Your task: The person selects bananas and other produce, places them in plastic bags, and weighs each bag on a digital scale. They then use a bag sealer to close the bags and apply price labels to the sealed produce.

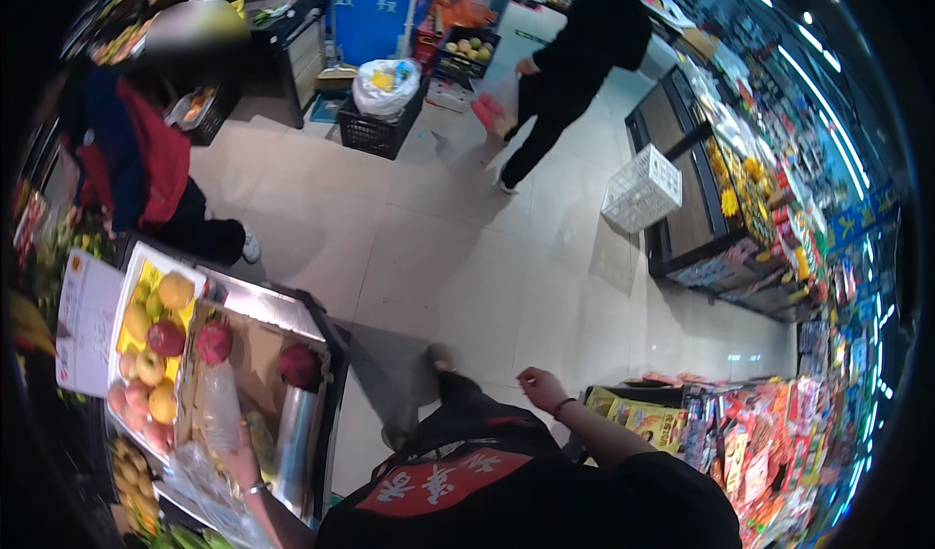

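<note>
You have lettering on your red apron panel: a few large pale characters on a dark garment. At the far left, a white sign card carries handwriting and a small red mark; the blue panel at the top also bears pale writing.

Your left forearm reaches down and out to your left, a band at the wrist. Your left hand is at the lower end of a clear plastic roll lying lengthwise in a cardboard tray on the black-edged worktop. Its fingers are by the plastic, but you can't tell whether they are clamped on it.

Your right arm is bent out to the side, a dark band on its wrist; your right hand hangs over the floor, fingers loosely curled, and whether they meet the palm can't be told.

Count two dark-pink dragon fruits near the roll, one silvery roll to its right, and one dark-red fruit among the yellow and peach-coloured ones in the white tray. Beyond stand two other people and one white basket.
</note>
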A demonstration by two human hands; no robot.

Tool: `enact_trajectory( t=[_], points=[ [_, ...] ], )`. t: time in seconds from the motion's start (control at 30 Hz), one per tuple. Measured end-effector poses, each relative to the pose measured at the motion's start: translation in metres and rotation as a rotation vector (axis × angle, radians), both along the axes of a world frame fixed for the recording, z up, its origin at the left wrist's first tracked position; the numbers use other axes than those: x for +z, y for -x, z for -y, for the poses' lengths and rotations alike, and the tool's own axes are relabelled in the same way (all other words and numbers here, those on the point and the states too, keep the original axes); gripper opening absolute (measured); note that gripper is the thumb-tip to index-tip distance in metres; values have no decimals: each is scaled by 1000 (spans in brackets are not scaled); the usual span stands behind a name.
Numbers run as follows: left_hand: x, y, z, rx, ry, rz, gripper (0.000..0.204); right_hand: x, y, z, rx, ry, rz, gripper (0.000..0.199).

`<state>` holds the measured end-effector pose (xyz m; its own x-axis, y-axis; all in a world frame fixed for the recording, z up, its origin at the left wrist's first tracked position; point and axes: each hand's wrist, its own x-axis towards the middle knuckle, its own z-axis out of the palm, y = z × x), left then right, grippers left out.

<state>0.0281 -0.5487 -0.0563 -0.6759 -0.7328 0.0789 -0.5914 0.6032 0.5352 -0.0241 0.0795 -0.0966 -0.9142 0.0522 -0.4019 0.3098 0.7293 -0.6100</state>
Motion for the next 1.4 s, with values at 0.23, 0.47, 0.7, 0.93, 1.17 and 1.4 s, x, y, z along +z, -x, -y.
enact_trajectory(
  t=[0.23, 0.47, 0.7, 0.93, 1.17, 1.4],
  points=[
    [183, 195, -149, -212, 144, -692, 48, -97, 21, -135, -327, 47, 246, 22],
    [173, 395, -393, -861, -185, -141, 38, -91, 170, -216, -190, 63, 200, 34],
    [139, 512, -523, -1365, -508, 724, 64, -93, 310, -307, -250, 25, 72, 28],
    [33, 696, -587, -1359, -58, 568, 63, -96, 413, -419, -241, -53, 344, 32],
    [66, 932, -790, -1614, -59, 167, 46, -180, 439, -580, -536, 176, 365, 37],
    [99, 1099, -992, -1942, -176, 85, 42, -140, 657, -670, -713, 142, 362, 41]
  ],
)
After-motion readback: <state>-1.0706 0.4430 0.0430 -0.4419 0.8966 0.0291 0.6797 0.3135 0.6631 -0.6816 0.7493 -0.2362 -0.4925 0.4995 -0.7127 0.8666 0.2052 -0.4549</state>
